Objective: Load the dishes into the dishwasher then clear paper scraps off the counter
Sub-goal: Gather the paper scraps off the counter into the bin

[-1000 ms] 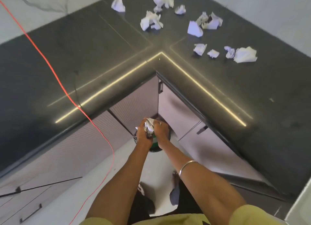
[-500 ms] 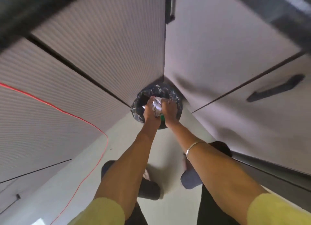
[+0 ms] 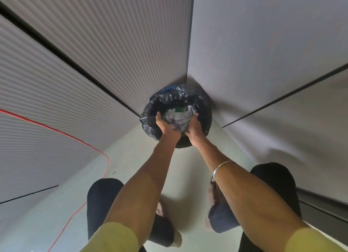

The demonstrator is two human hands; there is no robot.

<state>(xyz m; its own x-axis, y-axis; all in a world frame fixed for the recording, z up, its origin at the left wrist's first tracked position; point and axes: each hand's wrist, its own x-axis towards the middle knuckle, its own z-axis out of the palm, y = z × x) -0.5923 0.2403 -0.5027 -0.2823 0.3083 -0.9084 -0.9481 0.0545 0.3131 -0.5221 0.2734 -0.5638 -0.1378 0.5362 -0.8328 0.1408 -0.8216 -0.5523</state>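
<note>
directly below your two hands, the paper scraps (image 3: 178, 118) lie in the mouth of the bin (image 3: 150, 110) lined with a black bag, between your palms, so neither hand is nearer than the other. your left hand (image 3: 163, 125) and right hand (image 3: 194, 126) both have their fingers spread and straight, cupped apart over the rim and gripping nothing that i can see. around the bin, cupboard doors (image 3: 113, 53) meet in a corner close behind it, a red cable (image 3: 75, 138) trails on the left, and your feet stand well back.
</note>
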